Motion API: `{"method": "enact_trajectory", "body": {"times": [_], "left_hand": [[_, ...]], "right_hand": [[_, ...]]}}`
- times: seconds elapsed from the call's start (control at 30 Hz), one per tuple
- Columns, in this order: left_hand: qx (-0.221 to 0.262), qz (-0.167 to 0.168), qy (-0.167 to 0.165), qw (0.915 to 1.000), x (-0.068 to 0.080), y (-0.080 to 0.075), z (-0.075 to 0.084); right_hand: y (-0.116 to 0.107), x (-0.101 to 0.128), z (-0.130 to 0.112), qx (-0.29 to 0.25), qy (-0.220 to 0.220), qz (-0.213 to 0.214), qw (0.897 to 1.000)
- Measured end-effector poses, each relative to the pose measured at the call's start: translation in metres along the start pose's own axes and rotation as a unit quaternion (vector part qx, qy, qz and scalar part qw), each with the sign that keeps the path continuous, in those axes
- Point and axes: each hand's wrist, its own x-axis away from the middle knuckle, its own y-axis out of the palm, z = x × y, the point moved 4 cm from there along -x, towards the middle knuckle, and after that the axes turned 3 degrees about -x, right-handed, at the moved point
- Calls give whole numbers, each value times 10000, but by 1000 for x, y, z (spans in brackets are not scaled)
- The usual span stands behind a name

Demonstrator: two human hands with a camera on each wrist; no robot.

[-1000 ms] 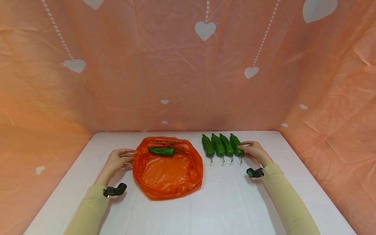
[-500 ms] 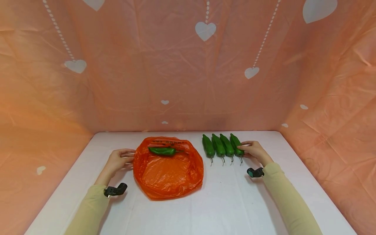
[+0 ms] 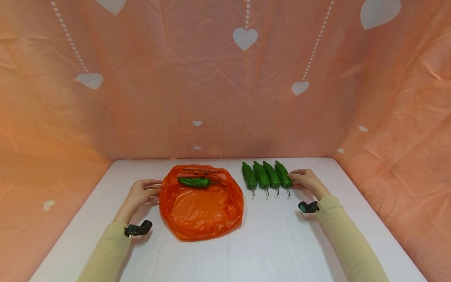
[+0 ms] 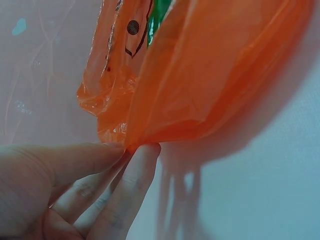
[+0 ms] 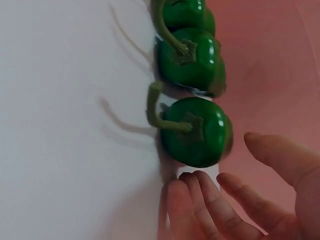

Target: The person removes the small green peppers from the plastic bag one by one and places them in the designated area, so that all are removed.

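1. Barely any change from a second ago: right hand [image 3: 307, 180] pulled back a touch to the right, so now just beside the rightmost pepper [image 3: 283, 177] instead of on it. Bag and left hand same as before.
2. Right hand: released, fingers loose and spread in the right wrist view [image 5: 235, 200], fingertips right next to the end pepper [image 5: 196, 131], holding nothing. Can't tell for sure whether a fingertip grazes it.
3. Left hand [image 3: 141, 192]: pinching the left edge of the orange plastic bag [image 3: 201, 203], thumb and fingers [image 4: 125, 185] closed on the bunched film [image 4: 200, 80] in the left wrist view.
4. Four green peppers in a tight row on the white table [image 3: 267, 243], right of the bag, side by side and touching. Long axes running front to back, leaning slightly left at the far end, tapered tips away from the person, stems pointing toward the near edge.
5. A fifth green pepper [image 3: 194, 181] lying at the far end of the bag. Long axis left to right, crosswise to the row of four. Hard to tell whether on top of the film or just under it.
6. Bag flat on the table, middle-left, mouth with dark print toward the back.
7. Pink cloth with white hearts [image 3: 245, 37] all round the back and sides. Small black wrist cameras [image 3: 138, 228] on both yellowish sleeves.
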Motion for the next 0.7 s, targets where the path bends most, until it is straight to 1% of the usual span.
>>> {"method": "enact_trajectory", "body": {"times": [0.17, 0.37, 0.53, 0.7], "left_hand": [[25, -25, -25, 10000, 1, 0, 1], [82, -43, -151, 9998, 2, -1, 1], [161, -68, -255, 9995, 3, -1, 1], [196, -70, -245, 9995, 2, -1, 2]], "right_hand": [[-6, 5, -8, 138, -39, 56, 9999], [-13, 8, -18, 279, -241, 139, 9992], [-16, 10, -27, 116, -356, 94, 9993], [-14, 13, -36, -120, -502, -7, 9987]]}}
